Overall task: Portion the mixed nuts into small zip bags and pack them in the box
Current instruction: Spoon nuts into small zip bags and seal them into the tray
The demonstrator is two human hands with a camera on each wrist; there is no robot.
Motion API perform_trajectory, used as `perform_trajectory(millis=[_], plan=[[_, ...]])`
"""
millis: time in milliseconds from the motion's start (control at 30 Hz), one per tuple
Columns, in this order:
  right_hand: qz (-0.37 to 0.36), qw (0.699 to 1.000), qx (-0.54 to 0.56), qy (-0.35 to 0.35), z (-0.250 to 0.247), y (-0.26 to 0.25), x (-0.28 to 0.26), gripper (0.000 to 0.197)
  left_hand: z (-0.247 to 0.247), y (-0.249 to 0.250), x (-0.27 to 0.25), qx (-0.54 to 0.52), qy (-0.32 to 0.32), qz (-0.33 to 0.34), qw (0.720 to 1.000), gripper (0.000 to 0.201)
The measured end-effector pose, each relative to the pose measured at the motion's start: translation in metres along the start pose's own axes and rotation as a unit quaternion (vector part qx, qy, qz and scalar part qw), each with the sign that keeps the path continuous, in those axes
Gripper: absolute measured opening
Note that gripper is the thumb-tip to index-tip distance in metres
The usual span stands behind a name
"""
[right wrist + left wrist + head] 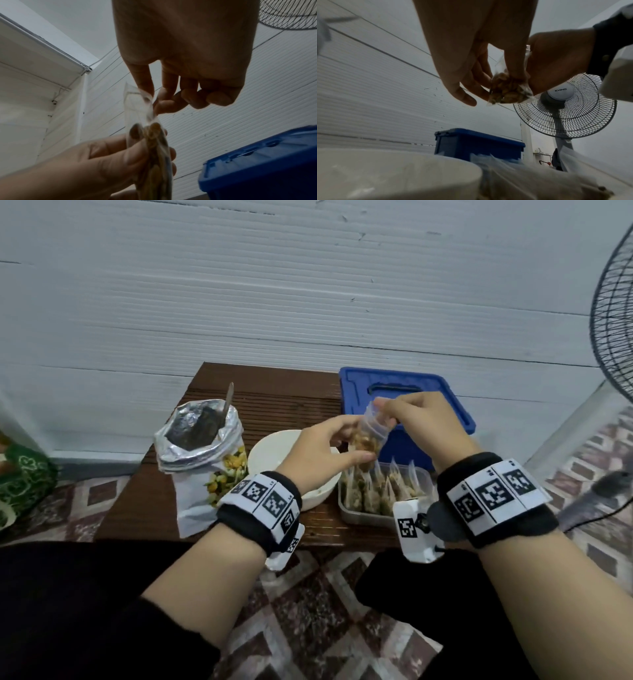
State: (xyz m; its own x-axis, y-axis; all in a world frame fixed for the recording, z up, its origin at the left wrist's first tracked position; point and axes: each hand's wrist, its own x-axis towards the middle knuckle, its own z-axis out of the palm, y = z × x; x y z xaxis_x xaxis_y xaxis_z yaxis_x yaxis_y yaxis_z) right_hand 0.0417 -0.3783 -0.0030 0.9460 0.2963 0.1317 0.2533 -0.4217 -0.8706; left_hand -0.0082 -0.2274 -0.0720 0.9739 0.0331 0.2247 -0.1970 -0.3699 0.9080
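A small clear zip bag (368, 436) with mixed nuts in its lower half hangs between my two hands above the table. My left hand (320, 451) grips the filled lower part (508, 93), fingers curled round it. My right hand (416, 419) pinches the bag's top edge (145, 98) between thumb and forefinger. Below them a clear plastic box (356, 511) holds several filled zip bags standing upright. A white bowl (270, 453) sits under my left wrist. The opened foil nut bag (198, 436) stands at the left with a spoon handle (228, 402) sticking out.
A blue lidded container (445, 395) stands behind the clear box at the table's back right. A standing fan (613, 313) is at the far right, close to my right arm. The low wooden table (270, 392) abuts a white ribbed wall. A green cloth (24, 477) lies at far left.
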Motion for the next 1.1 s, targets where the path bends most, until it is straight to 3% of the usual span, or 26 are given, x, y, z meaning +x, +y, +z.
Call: perform_trajectory(millis=[100, 300, 433, 667, 767, 967, 1100], plan=[[0.008, 1.000, -0.020, -0.004, -0.010, 0.007, -0.007, 0.051, 0.016, -0.003, 0.006, -0.006, -0.008, -0.021, 1.000, 0.047], [-0.018, 0.985, -0.164, 0.045, -0.023, 0.028, -0.007, 0.030, 0.038, -0.006, 0.016, 0.003, -0.026, -0.028, 0.999, 0.054], [0.024, 0.979, -0.187, 0.081, -0.036, 0.038, -0.003, 0.027, 0.042, -0.011, 0.018, 0.011, -0.058, -0.044, 0.997, 0.066], [0.084, 0.951, -0.264, 0.136, -0.052, 0.058, 0.010, 0.035, 0.035, -0.027, 0.012, 0.026, -0.023, -0.075, 0.997, 0.052], [0.121, 0.941, -0.290, 0.125, -0.047, 0.071, 0.013, 0.041, 0.032, -0.033, 0.011, 0.038, -0.014, -0.082, 0.996, 0.049], [0.179, 0.945, -0.271, 0.037, -0.030, 0.097, 0.015, 0.039, 0.027, -0.039, 0.008, 0.048, 0.000, -0.093, 0.994, 0.044], [0.185, 0.953, -0.238, 0.037, -0.030, 0.101, 0.016, 0.041, 0.025, -0.040, 0.007, 0.044, 0.008, -0.091, 0.995, 0.037]])
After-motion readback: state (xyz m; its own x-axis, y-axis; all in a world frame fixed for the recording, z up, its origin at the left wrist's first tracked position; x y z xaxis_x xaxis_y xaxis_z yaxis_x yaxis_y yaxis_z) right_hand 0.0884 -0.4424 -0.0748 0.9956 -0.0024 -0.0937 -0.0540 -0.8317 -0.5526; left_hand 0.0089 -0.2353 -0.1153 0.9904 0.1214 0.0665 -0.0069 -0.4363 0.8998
